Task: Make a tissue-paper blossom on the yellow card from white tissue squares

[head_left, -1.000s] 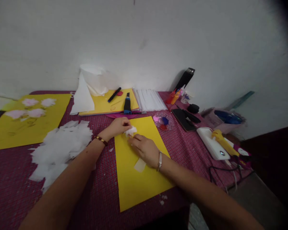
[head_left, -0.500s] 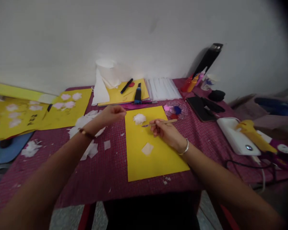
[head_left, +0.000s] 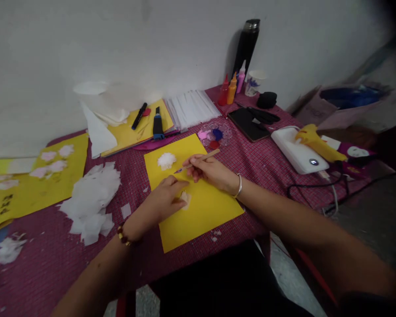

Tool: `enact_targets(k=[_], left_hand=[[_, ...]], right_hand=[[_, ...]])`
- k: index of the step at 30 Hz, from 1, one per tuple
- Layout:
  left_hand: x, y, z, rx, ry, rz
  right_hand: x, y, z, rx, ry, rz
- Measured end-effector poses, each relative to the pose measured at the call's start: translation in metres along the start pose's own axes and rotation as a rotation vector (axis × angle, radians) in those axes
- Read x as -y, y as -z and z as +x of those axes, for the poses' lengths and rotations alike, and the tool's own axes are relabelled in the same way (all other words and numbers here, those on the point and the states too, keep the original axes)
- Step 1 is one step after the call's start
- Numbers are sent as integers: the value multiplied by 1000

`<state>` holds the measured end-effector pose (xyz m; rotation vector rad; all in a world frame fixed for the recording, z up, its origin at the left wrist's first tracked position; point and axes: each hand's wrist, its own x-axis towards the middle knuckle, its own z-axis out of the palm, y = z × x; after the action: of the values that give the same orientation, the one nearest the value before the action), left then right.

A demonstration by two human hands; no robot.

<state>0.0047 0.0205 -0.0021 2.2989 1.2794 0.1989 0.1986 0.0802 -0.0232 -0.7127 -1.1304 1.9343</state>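
Note:
My right hand (head_left: 213, 172) grips a thin paintbrush (head_left: 212, 154) with a wooden handle; its dark purple tip points left over a yellow sheet (head_left: 214, 207). My left hand (head_left: 163, 196) reaches over the sheet's left side, its thumb and fingers apart. Beside the thumb lies a small pale paper square (head_left: 185, 200), partly hidden by that hand; whether they touch I cannot tell. A white fluffy paper puff (head_left: 166, 160) sits on the upper left of the sheet, above my left hand.
A paint palette (head_left: 225, 135) lies behind the sheet. White paper squares (head_left: 92, 193) are piled at left, near a decorated yellow card (head_left: 75, 163). Paint bottles (head_left: 231, 90), a phone (head_left: 242, 124), a white power bank (head_left: 297, 152) and a yellow glue gun (head_left: 326, 147) are at right.
My left hand has come down and right from beyond the sheet's left edge to the small paper square. The brush stays in my right hand; the camera view has turned right.

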Motion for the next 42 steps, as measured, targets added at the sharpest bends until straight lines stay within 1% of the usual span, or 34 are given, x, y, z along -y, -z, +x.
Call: enact_targets(k=[3, 5, 6, 8, 11, 13, 14, 16, 19, 23, 27, 33, 39, 42], left_hand=[[1, 0, 7, 32, -77, -84], [-1, -1, 8, 27, -79, -159], [-2, -1, 7, 3, -56, -220], [-4, -1, 2, -92, 52, -413], [-5, 1, -9, -321, 311, -784], [-4, 0, -15, -476, 432, -994], [-4, -1, -16, -541, 464, -1069], [-2, -3, -17, -630, 493, -1161], [-1, -7, -15, -695, 494, -1206], [-2, -8, -14, -691, 490, -1221], [-5, -7, -15, -667, 537, -1231], [-11, -4, -14, -653, 539, -1255], [-9, -9, -13, -646, 529, -1262], [-7, -10, -14, -646, 475, -1345]], right_hand=[[2, 2, 1, -9, 14, -12], [4, 4, 2, -24, 29, -10], [5, 4, 2, -34, 43, -11], [9, 4, 0, -49, 84, -18], [15, -1, -8, -21, 158, -49], [17, -7, -14, 32, 196, -107], [17, -11, -18, 67, 210, -150], [16, -17, -24, 129, 228, -258], [11, -23, -29, 160, 258, -417], [9, -25, -32, 109, 326, -525], [8, -25, -30, 117, 320, -563], [6, -24, -29, 126, 317, -578], [5, -24, -30, 128, 297, -574], [4, -25, -29, 98, 284, -518]])
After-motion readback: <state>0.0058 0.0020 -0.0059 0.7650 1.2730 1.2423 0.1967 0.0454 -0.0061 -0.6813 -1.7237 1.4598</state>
